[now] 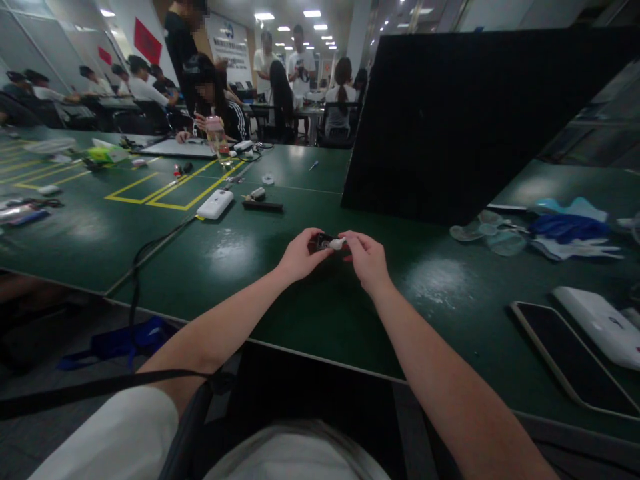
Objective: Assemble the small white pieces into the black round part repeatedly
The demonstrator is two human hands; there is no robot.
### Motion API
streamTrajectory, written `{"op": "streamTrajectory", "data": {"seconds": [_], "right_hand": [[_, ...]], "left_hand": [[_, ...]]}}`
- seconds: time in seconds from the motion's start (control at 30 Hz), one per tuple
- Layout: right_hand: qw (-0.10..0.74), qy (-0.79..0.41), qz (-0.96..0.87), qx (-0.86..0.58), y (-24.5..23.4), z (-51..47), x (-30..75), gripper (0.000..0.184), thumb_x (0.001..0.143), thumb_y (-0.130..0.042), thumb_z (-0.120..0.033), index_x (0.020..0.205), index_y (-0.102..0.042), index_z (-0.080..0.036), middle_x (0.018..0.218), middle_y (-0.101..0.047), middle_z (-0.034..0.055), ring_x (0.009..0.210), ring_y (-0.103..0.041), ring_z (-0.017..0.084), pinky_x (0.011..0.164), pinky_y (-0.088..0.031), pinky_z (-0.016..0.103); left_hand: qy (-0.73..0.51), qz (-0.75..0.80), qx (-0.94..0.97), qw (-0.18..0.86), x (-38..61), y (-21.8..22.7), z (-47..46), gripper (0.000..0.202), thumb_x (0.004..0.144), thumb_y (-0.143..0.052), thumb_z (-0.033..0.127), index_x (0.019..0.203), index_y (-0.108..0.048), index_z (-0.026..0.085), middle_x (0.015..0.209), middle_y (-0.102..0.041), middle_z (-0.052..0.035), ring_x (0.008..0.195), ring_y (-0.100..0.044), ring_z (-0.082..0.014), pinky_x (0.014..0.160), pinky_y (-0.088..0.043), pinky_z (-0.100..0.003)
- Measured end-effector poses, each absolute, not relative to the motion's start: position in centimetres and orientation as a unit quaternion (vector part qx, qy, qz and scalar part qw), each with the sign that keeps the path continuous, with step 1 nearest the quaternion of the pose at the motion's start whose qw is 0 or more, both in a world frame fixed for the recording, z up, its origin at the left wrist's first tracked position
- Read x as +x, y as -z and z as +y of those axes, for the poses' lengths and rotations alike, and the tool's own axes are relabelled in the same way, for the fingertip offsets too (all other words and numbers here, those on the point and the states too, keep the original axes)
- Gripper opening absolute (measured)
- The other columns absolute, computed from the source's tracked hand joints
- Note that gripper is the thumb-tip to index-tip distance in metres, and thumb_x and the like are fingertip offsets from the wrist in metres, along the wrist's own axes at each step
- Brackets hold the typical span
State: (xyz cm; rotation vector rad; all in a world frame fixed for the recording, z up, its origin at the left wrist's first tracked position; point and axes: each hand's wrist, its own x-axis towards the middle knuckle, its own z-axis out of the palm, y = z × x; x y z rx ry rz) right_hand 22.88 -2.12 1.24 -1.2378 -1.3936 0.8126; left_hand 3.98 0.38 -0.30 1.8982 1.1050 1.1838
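Gripping a small dark object (323, 241) in its fingers, the left hand (299, 257) is beside the right hand (369, 260), whose fingers pinch a white piece (337, 244) above the near worktop (300, 320).

The short-sleeved white top (117, 433) leaves both forearms (240, 310) bare.

Head view, one: worn on the head, directed forward and down across the table (310, 320); left grip (301, 255) and right grip (368, 260) framed centrally, near; distant ceiling lights (313, 13) included at top.
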Motion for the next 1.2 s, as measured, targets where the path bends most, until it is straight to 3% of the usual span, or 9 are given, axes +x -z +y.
{"op": "streamTrajectory", "data": {"seconds": [0.17, 0.43, 0.57, 0.7, 0.87, 1.03, 1.2], "right_hand": [[0.561, -0.353, -0.498, -0.560, -0.9, -1.7, 23.3, 0.069, 0.092, -0.034, -0.079, 0.094, -0.075, -0.023, 0.108, -0.074, 0.0104, 0.088, -0.070, 0.024, 0.061, -0.053, 0.032], [0.511, -0.341, -0.538, -0.577, -1.6, -2.6, 23.6, 0.071, 0.092, -0.030, -0.080, 0.091, -0.073, -0.023, 0.103, -0.075, 0.0100, 0.084, -0.068, 0.023, 0.066, -0.052, 0.034], [0.480, -0.358, -0.566, -0.566, -1.7, -3.0, 23.2, 0.068, 0.093, -0.033, -0.078, 0.089, -0.072, -0.022, 0.100, -0.074, 0.0091, 0.083, -0.067, 0.022, 0.069, -0.050, 0.035], [0.452, -0.363, -0.596, -0.555, -1.8, -3.2, 22.8, 0.067, 0.094, -0.035, -0.076, 0.088, -0.073, -0.021, 0.095, -0.073, 0.0090, 0.080, -0.066, 0.021, 0.072, -0.049, 0.035], [0.413, -0.369, -0.605, -0.572, -2.0, -3.3, 22.8, 0.067, 0.095, -0.035, -0.074, 0.088, -0.074, -0.020, 0.095, -0.073, 0.0094, 0.079, -0.065, 0.020, 0.073, -0.048, 0.035], [0.386, -0.379, -0.614, -0.574, -1.9, -3.3, 22.8, 0.067, 0.095, -0.034, -0.074, 0.090, -0.074, -0.020, 0.096, -0.072, 0.0094, 0.080, -0.064, 0.020, 0.073, -0.048, 0.035], [0.362, -0.381, -0.636, -0.565, -1.9, -3.5, 22.7, 0.066, 0.096, -0.036, -0.073, 0.090, -0.074, -0.019, 0.092, -0.072, 0.0091, 0.079, -0.064, 0.019, 0.073, -0.048, 0.035]], "left_hand": [[-0.434, 0.423, 0.732, 0.312, 4.1, 0.4, 0.3, 0.046, 0.083, -0.074, 0.035, 0.124, -0.057, 0.021, 0.117, -0.067, -0.0093, 0.100, -0.066, -0.0208, 0.091, -0.056, -0.042], [-0.380, 0.492, 0.746, 0.242, -1.8, 1.6, 1.8, 0.055, 0.082, -0.073, 0.041, 0.129, -0.054, 0.021, 0.122, -0.065, -0.0118, 0.109, -0.065, -0.0250, 0.098, -0.053, -0.047], [-0.354, 0.492, 0.786, 0.121, -8.0, 0.6, 2.2, 0.053, 0.080, -0.070, 0.034, 0.129, -0.053, 0.021, 0.136, -0.059, -0.0115, 0.122, -0.060, -0.0262, 0.107, -0.048, -0.046], [-0.236, 0.452, 0.860, -0.029, -12.4, -1.3, 2.1, 0.046, 0.079, -0.064, 0.024, 0.125, -0.060, 0.022, 0.145, -0.052, -0.0129, 0.134, -0.052, -0.0314, 0.113, -0.043, -0.049], [-0.134, 0.446, 0.880, -0.091, -14.7, -1.9, 1.8, 0.054, 0.077, -0.062, 0.017, 0.130, -0.060, 0.024, 0.154, -0.043, -0.0134, 0.135, -0.050, -0.0369, 0.111, -0.042, -0.055], [-0.249, 0.540, 0.799, -0.091, -15.9, -0.5, 1.6, 0.054, 0.079, -0.066, 0.024, 0.132, -0.056, 0.023, 0.154, -0.041, -0.0137, 0.140, -0.044, -0.0358, 0.112, -0.043, -0.052], [-0.413, 0.645, 0.643, -0.016, -14.8, 0.5, 3.9, 0.049, 0.088, -0.062, 0.043, 0.130, -0.052, 0.019, 0.130, -0.057, -0.0165, 0.127, -0.054, -0.0322, 0.109, -0.045, -0.052]]}}
